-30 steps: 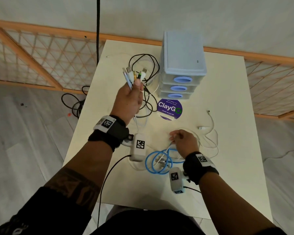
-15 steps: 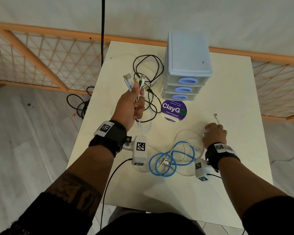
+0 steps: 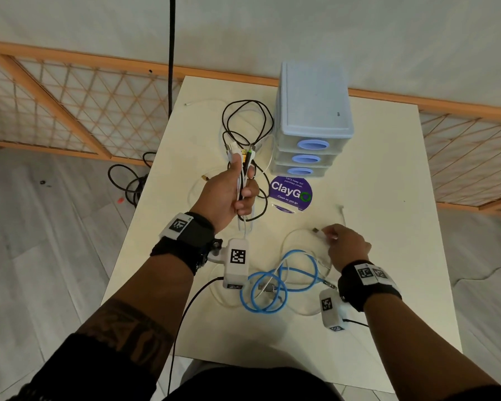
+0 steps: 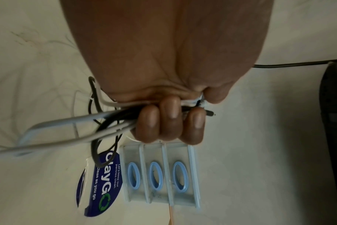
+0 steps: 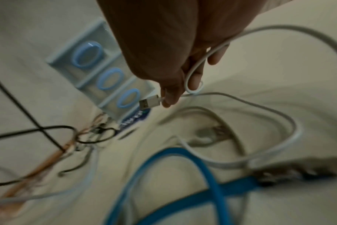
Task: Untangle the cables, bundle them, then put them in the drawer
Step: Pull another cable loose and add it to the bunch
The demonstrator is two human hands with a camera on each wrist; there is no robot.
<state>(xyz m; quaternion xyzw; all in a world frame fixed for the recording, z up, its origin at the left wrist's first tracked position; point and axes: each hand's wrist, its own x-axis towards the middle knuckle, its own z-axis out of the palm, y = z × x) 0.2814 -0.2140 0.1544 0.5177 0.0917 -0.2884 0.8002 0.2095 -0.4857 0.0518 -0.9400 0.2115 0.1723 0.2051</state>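
My left hand (image 3: 232, 192) (image 4: 169, 121) grips a bunch of white and black cable ends (image 3: 240, 157), held up over the table in front of the drawer unit (image 3: 313, 123). The cables (image 4: 71, 126) trail from my fist down to the table. My right hand (image 3: 344, 244) (image 5: 175, 85) pinches a white USB cable just behind its plug (image 5: 149, 102) (image 3: 318, 231), low over the table on the right. A coiled blue cable (image 3: 275, 287) (image 5: 183, 179) lies between my wrists, tangled with white loops. All three drawers (image 4: 156, 175) are closed.
A round purple ClayGo sticker (image 3: 291, 193) lies in front of the drawers. Loose black cable loops (image 3: 246, 120) sit left of the unit. The white table (image 3: 388, 198) stands against a wooden lattice rail (image 3: 70, 111); more black cable (image 3: 128, 180) lies on the floor at left.
My right hand left the blue coil, reached right to the white cable's end, and now lifts the USB plug back leftward. The left hand lowered slightly with its bunch.
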